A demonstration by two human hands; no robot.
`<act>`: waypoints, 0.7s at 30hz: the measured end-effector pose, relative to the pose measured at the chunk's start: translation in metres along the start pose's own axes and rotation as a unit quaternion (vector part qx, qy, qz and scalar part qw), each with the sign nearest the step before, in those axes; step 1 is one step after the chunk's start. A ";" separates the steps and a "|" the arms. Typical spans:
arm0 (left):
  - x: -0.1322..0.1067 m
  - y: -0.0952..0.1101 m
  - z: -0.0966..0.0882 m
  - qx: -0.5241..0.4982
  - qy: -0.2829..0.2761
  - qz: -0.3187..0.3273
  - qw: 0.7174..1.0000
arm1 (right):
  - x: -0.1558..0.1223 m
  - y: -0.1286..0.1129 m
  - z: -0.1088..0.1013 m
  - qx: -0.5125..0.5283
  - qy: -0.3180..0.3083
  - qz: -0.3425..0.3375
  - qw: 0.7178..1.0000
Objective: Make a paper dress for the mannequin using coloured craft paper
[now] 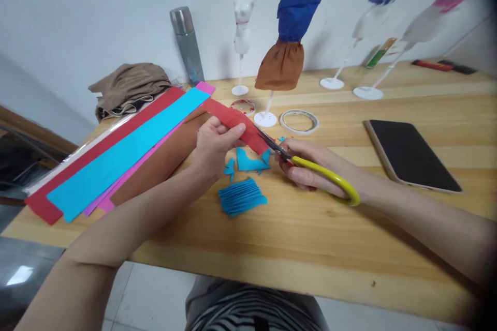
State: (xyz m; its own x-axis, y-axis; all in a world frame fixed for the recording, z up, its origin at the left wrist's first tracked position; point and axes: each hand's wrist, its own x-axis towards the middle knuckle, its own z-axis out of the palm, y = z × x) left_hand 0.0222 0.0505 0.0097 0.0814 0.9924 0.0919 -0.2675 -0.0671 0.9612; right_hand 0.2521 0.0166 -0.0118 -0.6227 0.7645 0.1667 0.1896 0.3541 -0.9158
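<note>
My left hand pinches a strip of red crepe paper between thumb and fingers, above the table. My right hand grips a pair of scissors with yellow handles. The dark blades meet the red paper near its right end. Below lie blue paper scraps and a pleated piece of blue paper. To the left, long sheets of red, blue, pink and brown paper overlap, partly behind my left forearm.
Several white mannequin stands line the back; one wears a blue top and brown skirt. Tape rolls lie before them. A thermos and folded brown cloth are at back left, a dark tablet at right.
</note>
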 end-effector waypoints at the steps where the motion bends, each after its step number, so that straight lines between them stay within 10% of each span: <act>1: 0.000 0.000 0.000 0.002 0.001 0.001 1.000 | 0.000 0.000 0.000 -0.001 0.001 -0.002 1.000; 21: -0.009 -0.001 0.009 0.021 0.014 0.008 1.000 | 0.002 -0.001 0.009 0.016 0.028 0.009 0.999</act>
State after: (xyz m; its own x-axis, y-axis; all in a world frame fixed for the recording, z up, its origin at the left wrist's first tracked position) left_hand 0.0303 0.0407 0.0098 0.0499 0.9937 0.1000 -0.2285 -0.0862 0.9697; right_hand 0.2440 0.0129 -0.0140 -0.5755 0.7999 0.1703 0.1748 0.3237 -0.9299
